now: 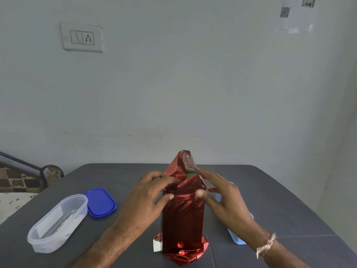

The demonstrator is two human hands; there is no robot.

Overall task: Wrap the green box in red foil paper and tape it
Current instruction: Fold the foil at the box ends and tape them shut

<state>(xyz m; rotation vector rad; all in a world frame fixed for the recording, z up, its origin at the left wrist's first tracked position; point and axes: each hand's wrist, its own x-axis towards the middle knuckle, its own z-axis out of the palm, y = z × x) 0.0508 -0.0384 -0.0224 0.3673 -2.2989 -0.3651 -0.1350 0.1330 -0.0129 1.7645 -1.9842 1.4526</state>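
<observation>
Left hand reaches in from the lower left, forearm angled up toward the centre, back of the hand facing the camera. Its fingers curl over the upper left shoulder of the package and pinch a fold of the red foil paper, while the thumb presses flat on the front face just below. Right hand enters from the lower right at a matching angle. Its fingers are extended, nearly straight and slightly spread, and lie along the upper right edge of the foil. The thumb tip rests on the front face, level with the left thumb. This hand closes round nothing.

Green box stands upright near the middle of the grey tabletop, between the two hands. It is covered by the foil except for a small green patch at the top. Above that patch the foil rises to a loose peak. At the base the foil is crumpled outward against the tabletop, and a white underside shows at the lower left corner.

A thread band circles the right wrist. A clear container lies to the left, with a blue lid just beside it. A light blue tray sits partly hidden behind the right forearm.
</observation>
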